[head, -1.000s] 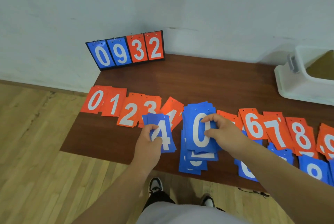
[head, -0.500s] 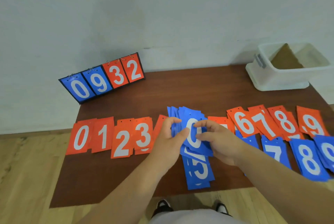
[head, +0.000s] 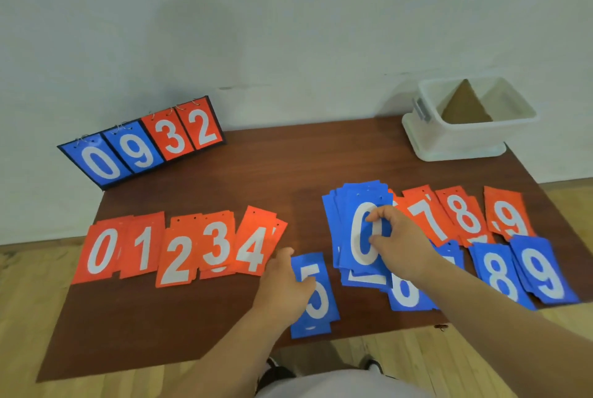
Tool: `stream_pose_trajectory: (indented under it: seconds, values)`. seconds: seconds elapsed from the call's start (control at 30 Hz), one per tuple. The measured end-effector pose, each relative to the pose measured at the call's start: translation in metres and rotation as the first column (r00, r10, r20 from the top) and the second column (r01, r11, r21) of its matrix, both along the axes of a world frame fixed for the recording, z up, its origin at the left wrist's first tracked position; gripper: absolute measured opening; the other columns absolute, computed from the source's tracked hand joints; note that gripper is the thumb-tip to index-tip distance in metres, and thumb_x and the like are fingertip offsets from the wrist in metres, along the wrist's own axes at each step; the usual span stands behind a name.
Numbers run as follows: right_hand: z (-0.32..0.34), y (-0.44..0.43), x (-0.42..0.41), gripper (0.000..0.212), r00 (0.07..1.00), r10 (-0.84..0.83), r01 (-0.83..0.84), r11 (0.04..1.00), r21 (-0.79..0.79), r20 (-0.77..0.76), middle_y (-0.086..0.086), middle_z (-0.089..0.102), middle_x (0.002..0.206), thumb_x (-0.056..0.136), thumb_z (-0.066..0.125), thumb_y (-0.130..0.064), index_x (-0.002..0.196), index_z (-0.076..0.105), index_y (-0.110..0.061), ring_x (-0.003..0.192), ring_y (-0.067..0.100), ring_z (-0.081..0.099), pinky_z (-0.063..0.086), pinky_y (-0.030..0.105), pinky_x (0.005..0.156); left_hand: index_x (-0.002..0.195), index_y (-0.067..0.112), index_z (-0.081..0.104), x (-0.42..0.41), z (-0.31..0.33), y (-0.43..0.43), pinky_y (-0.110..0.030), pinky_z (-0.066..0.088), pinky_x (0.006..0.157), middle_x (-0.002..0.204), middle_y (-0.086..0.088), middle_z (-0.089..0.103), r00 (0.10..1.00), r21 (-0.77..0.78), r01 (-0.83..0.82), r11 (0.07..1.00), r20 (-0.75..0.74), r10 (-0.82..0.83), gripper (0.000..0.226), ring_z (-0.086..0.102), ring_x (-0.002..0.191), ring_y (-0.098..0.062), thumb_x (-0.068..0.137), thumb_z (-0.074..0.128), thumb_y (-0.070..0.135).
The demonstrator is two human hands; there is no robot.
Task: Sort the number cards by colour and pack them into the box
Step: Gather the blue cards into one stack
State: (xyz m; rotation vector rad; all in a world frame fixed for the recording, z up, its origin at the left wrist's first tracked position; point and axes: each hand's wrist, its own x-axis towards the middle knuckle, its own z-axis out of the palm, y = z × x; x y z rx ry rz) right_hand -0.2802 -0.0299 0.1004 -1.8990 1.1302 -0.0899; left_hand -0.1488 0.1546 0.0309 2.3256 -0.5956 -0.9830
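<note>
Fingers of your right hand pinch blue stack topped by 0; left hand lies on blue 5 — grip unclear. Spread on table: other blue cards, red cards. No cards show in box at far right corner — blue gathering looks partway, packing not begun.

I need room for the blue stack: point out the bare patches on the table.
Bare: the wide band from scoreboard to box, behind the orange 0-4 row; the near-left strip before that row. Crowded: right side, where orange and blue 7-9 cards overlap.
</note>
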Motion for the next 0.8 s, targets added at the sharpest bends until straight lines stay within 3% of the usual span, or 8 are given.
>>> stream_pose_trajectory:
  seconds: [0.07, 0.13, 0.27, 0.33, 0.47, 0.57, 0.67, 0.8]
  values:
    - [-0.002, -0.009, -0.015, 0.035, 0.999, 0.029, -0.03, 0.999, -0.012, -0.041, 0.013, 0.065, 0.103, 0.092, 0.051, 0.001, 0.098, 0.053, -0.034, 0.06, 0.033, 0.053, 0.041, 0.036, 0.048, 0.154, 0.028, 0.021, -0.015, -0.019, -0.006, -0.043, 0.045, 0.103, 0.145, -0.006, 0.035, 0.996, 0.192, 0.01, 0.981, 0.089, -0.027, 0.087, 0.039, 0.133, -0.031, 0.083, 0.066, 0.053]
    - [-0.008, -0.017, -0.029, 0.036, 0.996, 0.059, -0.06, 0.998, -0.021, -0.067, 0.015, 0.065, 0.102, 0.091, 0.05, 0.001, 0.097, 0.053, -0.034, 0.071, 0.046, 0.059, 0.045, 0.04, 0.05, 0.155, 0.032, 0.007, -0.032, -0.033, -0.014, -0.048, 0.041, 0.105, 0.149, -0.007, 0.021, 0.996, 0.331, -0.011, 0.944, 0.085, -0.018, 0.1, 0.027, 0.136, -0.034, 0.08, 0.065, 0.061]
    - [-0.022, -0.027, -0.054, 0.034, 0.99, 0.104, -0.105, 0.994, -0.003, -0.094, 0.002, 0.064, 0.101, 0.093, 0.051, -0.001, 0.1, 0.053, -0.034, 0.088, 0.045, 0.065, 0.056, 0.051, 0.062, 0.156, 0.036, -0.008, -0.061, -0.06, -0.029, -0.052, 0.036, 0.108, 0.16, -0.014, -0.001, 0.987, 0.435, -0.119, 0.893, 0.149, 0.059, 0.115, 0.015, 0.143, -0.038, 0.079, 0.072, 0.062]
    - [-0.027, -0.033, -0.064, 0.032, 0.987, 0.111, -0.109, 0.994, 0.023, -0.113, -0.005, 0.062, 0.099, 0.094, 0.052, -0.003, 0.101, 0.054, -0.034, 0.094, 0.044, 0.065, 0.058, 0.054, 0.066, 0.155, 0.037, -0.006, -0.069, -0.066, -0.032, -0.049, 0.042, 0.104, 0.157, -0.013, -0.003, 0.972, 0.396, -0.209, 0.894, 0.187, 0.144, 0.118, 0.02, 0.138, -0.039, 0.076, 0.08, 0.055]
    - [-0.033, -0.047, -0.074, 0.031, 0.98, 0.138, -0.132, 0.99, 0.054, -0.141, 0.011, 0.063, 0.11, 0.095, 0.053, -0.004, 0.1, 0.054, -0.035, 0.095, 0.044, 0.065, 0.058, 0.055, 0.066, 0.154, 0.039, 0.009, -0.079, -0.073, -0.027, -0.04, 0.053, 0.091, 0.14, -0.008, 0.016, 0.945, 0.247, -0.318, 0.915, 0.157, 0.286, 0.112, 0.047, 0.117, -0.033, 0.074, 0.087, 0.041]
    - [-0.032, -0.053, -0.071, 0.03, 0.976, 0.179, -0.171, 0.983, 0.073, -0.126, -0.001, 0.06, 0.108, 0.096, 0.053, -0.004, 0.102, 0.055, -0.034, 0.084, 0.028, 0.065, 0.06, 0.05, 0.066, 0.15, 0.035, 0.026, -0.086, -0.074, -0.022, -0.033, 0.056, 0.074, 0.127, -0.003, 0.036, 0.934, 0.114, -0.355, 0.928, 0.085, 0.347, 0.094, 0.059, 0.094, -0.024, 0.078, 0.085, 0.027]
    - [-0.03, -0.053, -0.064, 0.032, 0.972, 0.21, -0.2, 0.975, 0.095, -0.105, -0.01, 0.057, 0.102, 0.095, 0.052, -0.002, 0.104, 0.055, -0.032, 0.076, 0.026, 0.064, 0.054, 0.035, 0.051, 0.139, 0.032, 0.043, -0.09, -0.068, -0.018, -0.03, 0.058, 0.068, 0.126, 0.0, 0.052, 0.897, -0.01, -0.441, 0.897, -0.033, 0.441, 0.069, 0.061, 0.098, -0.02, 0.082, 0.079, 0.014]
    - [-0.026, -0.049, -0.054, 0.032, 0.976, 0.21, -0.199, 0.969, 0.148, -0.064, -0.021, 0.051, 0.102, 0.095, 0.051, -0.001, 0.104, 0.056, -0.031, 0.072, 0.028, 0.06, 0.045, 0.026, 0.045, 0.124, 0.034, 0.051, -0.081, -0.039, -0.015, -0.02, 0.047, 0.053, 0.111, 0.003, 0.059, 0.871, -0.142, -0.491, 0.86, -0.088, 0.483, 0.041, 0.062, 0.078, -0.014, 0.092, 0.065, 0.013]
